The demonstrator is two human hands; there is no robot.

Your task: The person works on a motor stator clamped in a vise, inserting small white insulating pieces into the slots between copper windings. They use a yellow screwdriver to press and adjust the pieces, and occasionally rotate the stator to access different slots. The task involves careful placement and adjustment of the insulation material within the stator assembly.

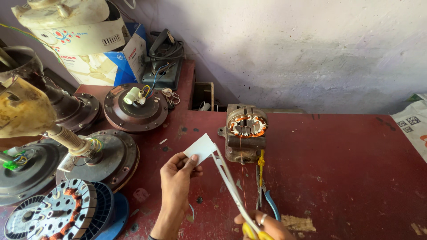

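Along the left edge of the frame I see several round brown fan motors (135, 108), and at the lower left a wound coil plate (51, 212) with copper wire showing.

Just left of centre, my left hand (175, 178) pinches a small white card (201, 148) between thumb and fingertips. The card is flat, plain and roughly rectangular, tilted with one corner up, held above the dark red table (347, 169).

From the bottom centre, my right hand (262, 224) is closed around the yellow handles of scissors (229, 182), whose long pale blades slant up and meet the card's right edge.

Behind the card stands a boxy motor (243, 132) with orange windings. Blue-handled pliers (266, 195) lie just right of the scissors.
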